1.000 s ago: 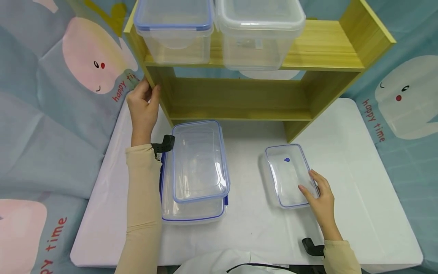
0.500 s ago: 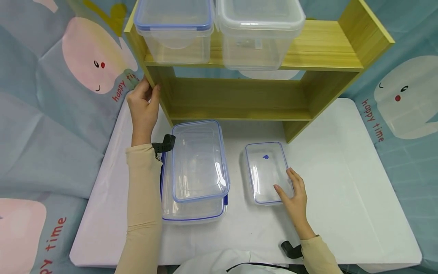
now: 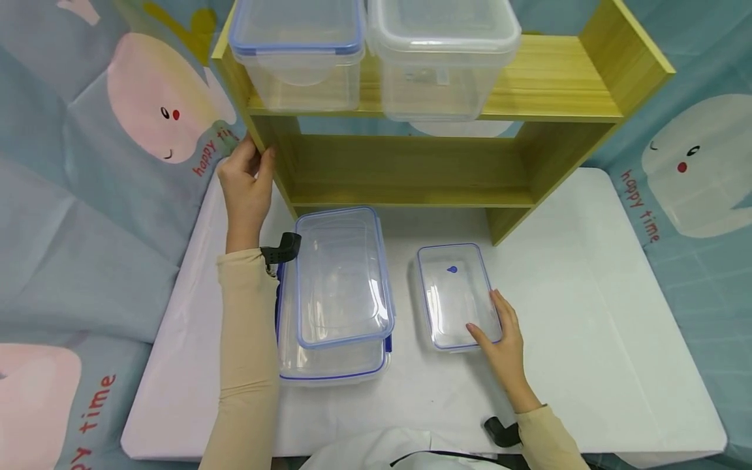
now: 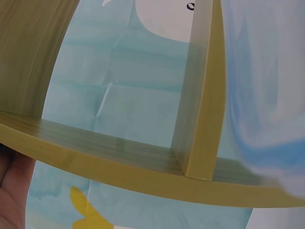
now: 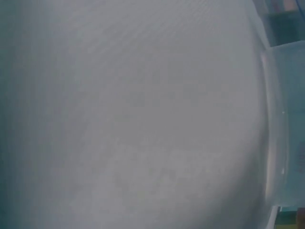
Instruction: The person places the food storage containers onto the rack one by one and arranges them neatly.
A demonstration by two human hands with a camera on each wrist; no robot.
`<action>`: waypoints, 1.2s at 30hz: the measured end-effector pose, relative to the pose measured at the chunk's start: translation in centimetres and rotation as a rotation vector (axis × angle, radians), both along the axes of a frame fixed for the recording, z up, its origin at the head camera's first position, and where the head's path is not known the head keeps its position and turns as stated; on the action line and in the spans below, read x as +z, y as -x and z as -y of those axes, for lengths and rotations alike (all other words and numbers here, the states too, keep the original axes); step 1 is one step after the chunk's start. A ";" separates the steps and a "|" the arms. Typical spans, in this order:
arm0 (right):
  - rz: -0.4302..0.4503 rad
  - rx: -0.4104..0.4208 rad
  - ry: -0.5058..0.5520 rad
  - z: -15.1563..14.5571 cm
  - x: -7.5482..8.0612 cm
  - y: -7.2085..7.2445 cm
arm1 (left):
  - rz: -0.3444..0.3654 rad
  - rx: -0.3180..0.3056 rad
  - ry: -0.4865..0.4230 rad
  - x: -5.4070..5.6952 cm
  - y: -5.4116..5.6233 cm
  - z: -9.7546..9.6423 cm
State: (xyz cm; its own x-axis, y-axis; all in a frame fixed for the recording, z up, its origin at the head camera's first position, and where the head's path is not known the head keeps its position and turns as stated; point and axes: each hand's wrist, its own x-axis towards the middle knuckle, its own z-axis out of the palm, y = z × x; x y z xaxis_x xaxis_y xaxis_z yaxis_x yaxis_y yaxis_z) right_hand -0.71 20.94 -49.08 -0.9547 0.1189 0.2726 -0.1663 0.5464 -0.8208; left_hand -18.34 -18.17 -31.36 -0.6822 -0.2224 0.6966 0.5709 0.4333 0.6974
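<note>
Pinching small container (image 3: 455,297), right hand (image 3: 505,349) half-spread

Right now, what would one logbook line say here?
left hand: grips shelf | right hand: grips small clear box | container stack: left of that box

The shelf (image 3: 411,168) is yellow wood-grain, the clear box (image 3: 455,300) blue-rimmed.

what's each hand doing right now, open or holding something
Left hand: holding the left side board of the wooden shelf.
Right hand: holding the small clear container by its near right corner.
</note>
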 end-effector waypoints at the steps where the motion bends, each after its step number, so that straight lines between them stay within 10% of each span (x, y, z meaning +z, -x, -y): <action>1: 0.009 0.012 0.000 0.0 0.0 -0.1 | -0.004 0.001 0.004 0.0 0.0 0.0; 14: 0.049 0.217 0.034 0.5 0.5 -0.8 | -0.017 -0.007 0.018 -0.1 0.2 0.1; 36: 0.326 0.210 0.189 -0.1 -1.6 -1.1 | 0.011 -0.005 -0.022 -0.1 0.0 -0.1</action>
State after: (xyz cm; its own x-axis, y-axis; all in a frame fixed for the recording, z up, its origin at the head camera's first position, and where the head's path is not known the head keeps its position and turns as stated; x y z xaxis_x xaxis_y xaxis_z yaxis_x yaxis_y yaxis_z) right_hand 0.41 21.04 -50.69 -0.9962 -0.0677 -0.0550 0.0268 0.3632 -0.9313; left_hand -18.29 -18.10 -31.45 -0.6909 -0.2336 0.6842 0.5655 0.4150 0.7128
